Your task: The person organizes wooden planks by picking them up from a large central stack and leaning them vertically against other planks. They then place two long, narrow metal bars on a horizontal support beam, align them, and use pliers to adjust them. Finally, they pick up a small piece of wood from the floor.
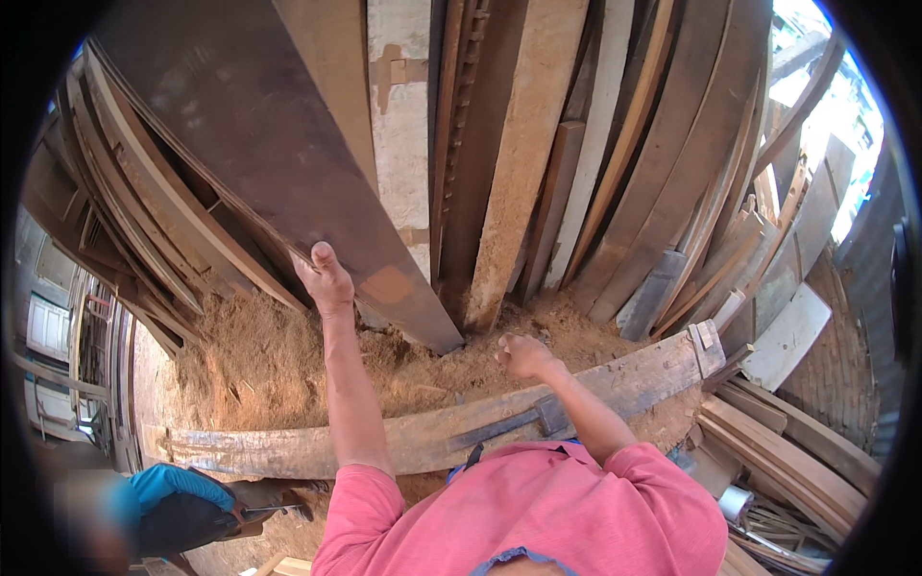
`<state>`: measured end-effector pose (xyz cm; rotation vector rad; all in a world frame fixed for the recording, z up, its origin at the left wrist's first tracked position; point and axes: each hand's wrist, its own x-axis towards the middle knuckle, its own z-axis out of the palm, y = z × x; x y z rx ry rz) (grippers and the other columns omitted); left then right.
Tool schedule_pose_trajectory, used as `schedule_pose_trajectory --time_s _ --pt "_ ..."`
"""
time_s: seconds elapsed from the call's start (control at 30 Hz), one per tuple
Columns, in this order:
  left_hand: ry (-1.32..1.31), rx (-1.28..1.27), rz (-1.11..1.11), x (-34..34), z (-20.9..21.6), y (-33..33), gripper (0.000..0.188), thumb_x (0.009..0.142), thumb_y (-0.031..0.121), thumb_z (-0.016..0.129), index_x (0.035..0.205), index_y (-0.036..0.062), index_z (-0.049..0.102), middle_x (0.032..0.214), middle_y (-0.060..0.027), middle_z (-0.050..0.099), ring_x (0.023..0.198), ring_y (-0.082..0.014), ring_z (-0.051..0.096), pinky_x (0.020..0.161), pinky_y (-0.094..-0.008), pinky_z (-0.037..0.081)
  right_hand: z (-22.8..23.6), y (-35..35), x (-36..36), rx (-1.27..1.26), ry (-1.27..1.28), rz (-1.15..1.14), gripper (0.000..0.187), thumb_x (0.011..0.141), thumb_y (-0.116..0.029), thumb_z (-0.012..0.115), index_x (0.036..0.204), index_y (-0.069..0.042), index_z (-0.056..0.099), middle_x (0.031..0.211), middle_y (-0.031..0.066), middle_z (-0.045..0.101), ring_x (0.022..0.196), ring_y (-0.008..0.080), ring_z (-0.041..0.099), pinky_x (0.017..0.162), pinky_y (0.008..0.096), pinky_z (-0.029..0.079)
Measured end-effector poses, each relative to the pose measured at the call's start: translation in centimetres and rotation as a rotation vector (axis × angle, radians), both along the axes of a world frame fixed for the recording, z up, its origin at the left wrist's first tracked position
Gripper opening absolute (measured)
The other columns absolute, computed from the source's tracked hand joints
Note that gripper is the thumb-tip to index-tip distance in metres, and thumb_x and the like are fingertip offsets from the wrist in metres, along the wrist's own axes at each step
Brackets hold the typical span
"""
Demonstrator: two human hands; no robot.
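A wide dark-brown wooden board leans at a slant, its lower end down by the sawdust. My left hand is at the board's left edge, thumb on the near side, the other fingers mostly hidden behind the edge. Low on the board is a lighter brown patch. My right hand hangs over the sawdust, right of the board's lower end, with its fingers curled in and nothing visible in them. Closest to it stands a pale, dusty plank, apart from the hand.
Several upright planks line the back, among them a worn white one. Sawdust is heaped at their feet. A long beam crosses in front of me. Stacked timber lies at right. Another person in a blue sleeve is at lower left.
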<state>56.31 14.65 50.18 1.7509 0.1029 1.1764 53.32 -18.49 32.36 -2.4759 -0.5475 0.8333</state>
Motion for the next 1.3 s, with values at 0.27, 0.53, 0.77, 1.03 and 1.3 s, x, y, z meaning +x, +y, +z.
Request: schedule_pose_trajectory --time_s 0.27,0.53,0.77,1.03,1.3 --pt "0.082 -0.041 0.017 4.3 -1.5 1.4 0.112 0.083 0.081 0.047 0.149 -0.0079 0.028 0.147 -0.0175 0.042 0.131 -0.0263 0.043 0.112 -0.0375 0.032 -4.5 -8.1 12.5 0.09 -0.352 -0.019 0.061 0.092 -0.037 0.06 0.137 0.003 0.049 0.124 0.0259 0.062 0.117 0.0412 0.059 0.1 0.0431 0.047" --pt "0.147 -0.145 0.193 5.7 -2.5 1.9 0.124 0.076 0.089 0.045 0.147 -0.0103 0.027 0.147 -0.0175 0.038 0.13 -0.0282 0.042 0.112 -0.0423 0.034 14.0 -7.0 41.6 0.627 -0.645 -0.59 0.081 0.085 -0.044 0.073 0.14 0.006 0.04 0.128 0.027 0.059 0.119 0.0353 0.059 0.098 0.0412 0.048" --pt "0.058 -0.278 0.102 5.0 -1.9 1.3 0.114 0.074 0.086 0.055 0.14 -0.0047 0.036 0.136 -0.0143 0.047 0.126 -0.028 0.047 0.106 -0.0449 0.042 20.2 -3.7 51.8 0.55 -0.678 -0.748 0.103 0.077 -0.048 0.08 0.14 0.017 0.031 0.132 0.0338 0.053 0.123 0.0385 0.056 0.103 0.041 0.046" --pt "0.063 -0.242 0.103 5.3 -1.6 0.9 0.117 0.074 0.088 0.051 0.142 -0.0055 0.034 0.135 -0.0173 0.047 0.125 -0.0291 0.049 0.104 -0.0438 0.044 20.3 -4.7 48.4 1.006 -0.432 -0.672 0.09 0.073 -0.036 0.087 0.129 0.016 0.039 0.124 0.0257 0.059 0.111 0.029 0.062 0.093 0.0361 0.052" --pt "0.253 -0.121 0.243 5.6 -2.9 3.7 0.119 0.075 0.092 0.04 0.139 -0.0086 0.036 0.135 -0.0206 0.045 0.124 -0.0297 0.048 0.105 -0.0423 0.042 23.5 -5.8 33.3 1.263 -0.373 -0.532 0.08 0.077 -0.027 0.084 0.134 0.008 0.038 0.125 0.0195 0.059 0.112 0.0273 0.061 0.096 0.0374 0.049"
